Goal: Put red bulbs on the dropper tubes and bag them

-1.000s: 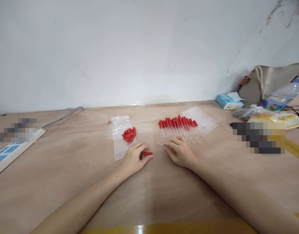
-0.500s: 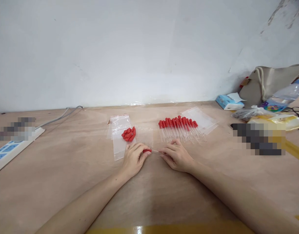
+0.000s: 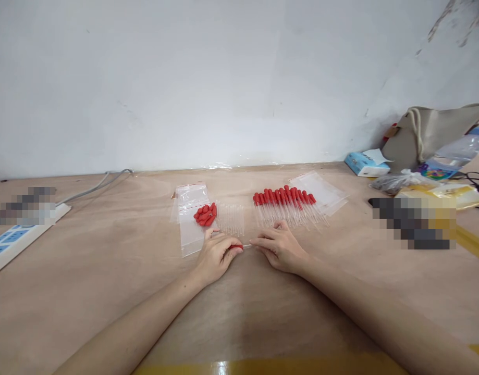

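Between thumb and fingers, my left hand [image 3: 219,255] pinches a red rubber dropper bulb [image 3: 236,247]. A thin clear glass tube [image 3: 246,246] runs from the bulb's open end to the fingertips of my right hand [image 3: 280,247], closed on it. How deep the tube sits in the bulb is hidden by my fingers. Beyond my left hand lie a pile of loose red bulbs [image 3: 205,214] on a clear zip bag [image 3: 189,229] and a row of bare glass tubes [image 3: 230,219]. Past my right hand is a row of droppers [image 3: 284,200] fitted with red bulbs.
More clear bags [image 3: 321,191] lie behind the droppers. A power strip [image 3: 28,237] with a grey cable is at the left. On the right are a blue tissue pack [image 3: 366,163], a beige bag [image 3: 438,130], a plastic bottle [image 3: 458,153] and a blurred-out dark object [image 3: 415,221].
My right hand has moved left, bringing the glass tube up to the red bulb's mouth. My left fingers have closed more tightly around the bulb.
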`<state>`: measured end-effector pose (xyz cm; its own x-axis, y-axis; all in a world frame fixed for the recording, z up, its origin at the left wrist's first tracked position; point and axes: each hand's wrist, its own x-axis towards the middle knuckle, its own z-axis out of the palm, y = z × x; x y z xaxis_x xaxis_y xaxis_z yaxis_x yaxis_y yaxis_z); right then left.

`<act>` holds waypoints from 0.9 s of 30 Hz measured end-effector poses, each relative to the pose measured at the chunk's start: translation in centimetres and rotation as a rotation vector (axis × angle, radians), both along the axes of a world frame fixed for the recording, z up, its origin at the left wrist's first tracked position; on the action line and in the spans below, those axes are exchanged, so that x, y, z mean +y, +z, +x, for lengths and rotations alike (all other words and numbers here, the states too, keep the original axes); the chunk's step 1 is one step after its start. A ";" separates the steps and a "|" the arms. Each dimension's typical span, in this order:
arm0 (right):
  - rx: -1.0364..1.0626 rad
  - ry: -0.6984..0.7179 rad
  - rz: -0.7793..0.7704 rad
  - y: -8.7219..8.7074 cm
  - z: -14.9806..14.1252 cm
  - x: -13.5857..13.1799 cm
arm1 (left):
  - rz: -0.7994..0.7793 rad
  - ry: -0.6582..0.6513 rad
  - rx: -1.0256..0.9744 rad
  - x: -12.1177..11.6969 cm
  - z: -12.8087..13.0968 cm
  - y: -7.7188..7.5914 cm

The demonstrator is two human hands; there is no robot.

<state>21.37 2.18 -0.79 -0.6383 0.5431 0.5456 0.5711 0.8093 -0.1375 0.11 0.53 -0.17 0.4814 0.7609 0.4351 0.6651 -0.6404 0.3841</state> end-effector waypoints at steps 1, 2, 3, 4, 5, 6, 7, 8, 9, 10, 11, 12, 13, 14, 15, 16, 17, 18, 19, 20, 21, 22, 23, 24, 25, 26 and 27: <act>-0.011 -0.010 0.008 0.0 -0.1 -0.1 | 0.001 0.001 0.008 0.0 0.0 0.0; -0.020 -0.019 0.013 0.0 -0.2 -0.2 | -0.002 -0.002 0.015 0.0 0.0 0.0; -0.025 -0.025 0.015 0.0 -0.3 -0.2 | -0.007 -0.008 0.020 0.1 0.0 0.0; -0.028 -0.031 0.012 -0.1 -0.4 -0.3 | -0.014 -0.016 0.025 0.1 0.0 0.0; -0.028 -0.033 0.006 -0.2 -0.5 -0.4 | -0.018 -0.025 0.027 0.1 0.0 0.1; -0.026 -0.033 -0.003 -0.3 -0.7 -0.5 | -0.021 -0.035 0.028 0.1 0.0 0.1; -0.024 -0.031 -0.013 -0.4 -0.8 -0.6 | -0.022 -0.044 0.028 0.0 0.0 0.1; -0.023 -0.029 -0.024 -0.5 -1.0 -0.6 | -0.021 -0.051 0.027 0.0 0.0 0.1; -0.023 -0.028 -0.035 -0.5 -1.1 -0.6 | -0.018 -0.055 0.024 0.0 0.0 0.1; -0.024 -0.028 -0.046 -0.5 -1.2 -0.7 | -0.015 -0.057 0.022 0.0 0.0 0.1; -0.024 -0.030 -0.054 -0.4 -1.3 -0.7 | -0.011 -0.054 0.018 0.1 0.0 0.0; -0.026 -0.034 -0.057 -0.3 -1.4 -0.7 | -0.006 -0.047 0.013 0.1 0.1 0.0; -0.030 -0.041 -0.054 -0.1 -1.4 -0.7 | 0.001 -0.036 0.008 0.1 0.1 0.0; -0.037 -0.050 -0.045 0.1 -1.4 -0.7 | 0.009 -0.025 0.004 0.2 0.1 0.0; -0.048 -0.058 -0.032 0.4 -1.3 -0.7 | 0.019 -0.017 0.002 0.3 0.1 0.0; -0.064 -0.065 -0.019 0.7 -1.2 -0.7 | 0.034 -0.007 0.001 0.4 0.0 0.1; -0.080 -0.076 -0.010 1.0 -1.1 -0.7 | 0.055 0.009 0.000 0.5 -0.1 0.2; -0.094 -0.096 -0.011 1.2 -0.9 -0.6 | 0.083 0.036 -0.005 0.6 -0.2 0.3; -0.101 -0.128 -0.027 1.5 -0.8 -0.5 | 0.118 0.074 -0.012 0.7 -0.4 0.3; -0.100 -0.180 -0.064 1.8 -0.6 -0.3 | 0.154 0.125 -0.022 0.9 -0.6 0.4; -0.090 -0.249 -0.117 2.1 -0.6 0.0 | 0.187 0.183 -0.029 1.1 -0.9 0.4; -0.072 -0.331 -0.181 2.3 -0.6 0.4 | 0.214 0.237 -0.031 1.3 -1.2 0.3; -0.053 -0.417 -0.244 2.6 -0.7 1.0 | 0.233 0.284 -0.027 1.5 -1.4 0.2; -0.036 -0.501 -0.299 2.8 -0.9 1.6 | 0.245 0.323 -0.020 1.7 -1.6 0.2; -0.025 -0.579 -0.335 2.9 -1.3 2.4 | 0.250 0.354 -0.009 1.9 -1.8 0.1; -0.023 -0.647 -0.351 2.9 -1.8 3.2 | 0.252 0.375 0.002 2.0 -1.9 0.0; -0.031 -0.701 -0.356 2.9 -2.3 4.0 | 0.251 0.389 0.012 2.0 -2.0 -0.1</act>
<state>19.04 6.21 2.15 -0.0936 0.9635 0.2510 0.9400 0.1686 -0.2967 -1.89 2.56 -0.28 0.1875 0.7580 0.6247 0.8778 -0.4147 0.2397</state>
